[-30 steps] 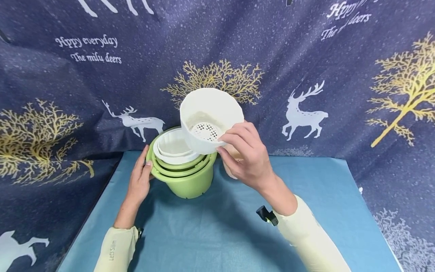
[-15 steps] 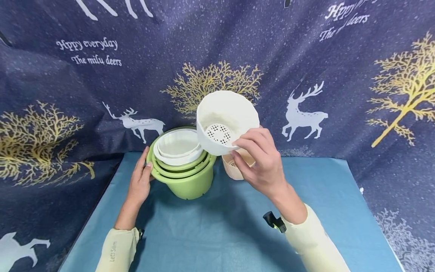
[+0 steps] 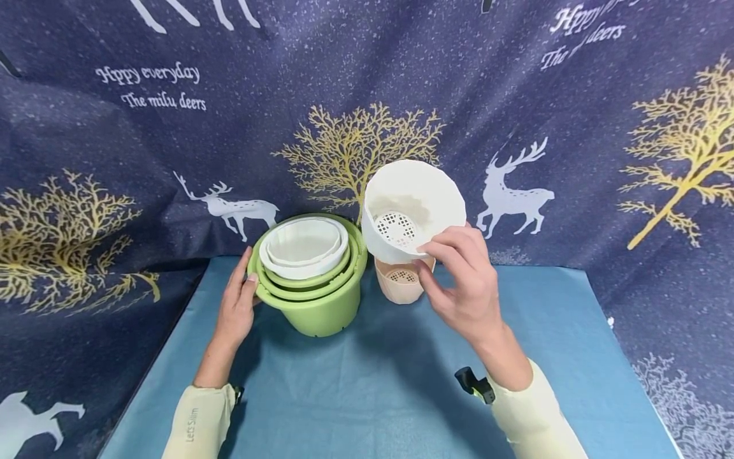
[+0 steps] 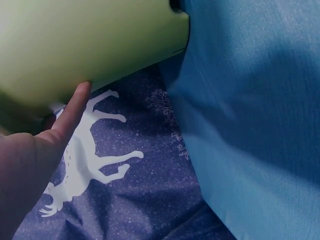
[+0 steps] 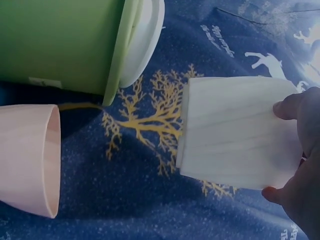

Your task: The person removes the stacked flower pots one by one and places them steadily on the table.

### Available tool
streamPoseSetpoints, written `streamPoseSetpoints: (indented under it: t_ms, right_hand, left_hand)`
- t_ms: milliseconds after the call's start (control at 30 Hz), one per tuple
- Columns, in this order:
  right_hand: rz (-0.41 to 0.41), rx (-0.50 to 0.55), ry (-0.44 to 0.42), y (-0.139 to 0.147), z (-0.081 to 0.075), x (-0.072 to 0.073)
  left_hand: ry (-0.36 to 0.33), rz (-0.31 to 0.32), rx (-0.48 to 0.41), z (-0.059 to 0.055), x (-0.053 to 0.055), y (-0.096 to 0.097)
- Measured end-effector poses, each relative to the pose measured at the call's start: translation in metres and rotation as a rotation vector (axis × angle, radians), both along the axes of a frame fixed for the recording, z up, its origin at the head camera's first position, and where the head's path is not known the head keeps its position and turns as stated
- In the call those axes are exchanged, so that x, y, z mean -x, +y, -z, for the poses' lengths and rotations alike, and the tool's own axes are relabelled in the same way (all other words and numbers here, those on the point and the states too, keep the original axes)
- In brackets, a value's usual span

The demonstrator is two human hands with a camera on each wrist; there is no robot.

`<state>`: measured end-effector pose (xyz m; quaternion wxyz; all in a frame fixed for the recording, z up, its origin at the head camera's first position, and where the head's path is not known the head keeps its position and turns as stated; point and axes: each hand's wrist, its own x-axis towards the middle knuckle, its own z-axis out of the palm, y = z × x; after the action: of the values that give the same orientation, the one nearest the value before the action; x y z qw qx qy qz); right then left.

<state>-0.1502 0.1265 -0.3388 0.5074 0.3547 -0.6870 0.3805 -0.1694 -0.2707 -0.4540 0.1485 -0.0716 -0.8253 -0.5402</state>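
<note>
My right hand (image 3: 467,280) pinches the rim of a white plastic flowerpot (image 3: 375,239), thumb outside and fingers over the edge. The pot is raised and tilted towards me, showing a base with drainage holes and a greyish stain inside. Just below it a pale pink flowerpot (image 3: 395,292) stands on the table, partly covered by the white one. My left hand (image 3: 235,303) holds the rim of a large green pot (image 3: 321,312), one finger (image 4: 75,107) against its outer wall in the left wrist view. Smaller green pots and white pots (image 3: 304,245) are nested inside it.
A blue cloth (image 3: 355,395) covers the table. Directly behind its far edge hangs a dark blue curtain (image 3: 355,51) printed with deer and golden trees. The green stack and the pink pot stand side by side near that edge.
My right hand has carried the white flowerpot to the right, away from over the green stack. The pink pot has come into fuller view. My left hand stays on the green rim.
</note>
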Motion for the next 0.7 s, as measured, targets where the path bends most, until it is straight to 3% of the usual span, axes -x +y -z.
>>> streamPoseSetpoints:
  t_ms: [700]
  right_hand:
    - [0.089,0.051,-0.019,0.030,0.024,-0.005]
  left_hand:
    - [-0.034,0.003,-0.016,0.001,0.002,-0.001]
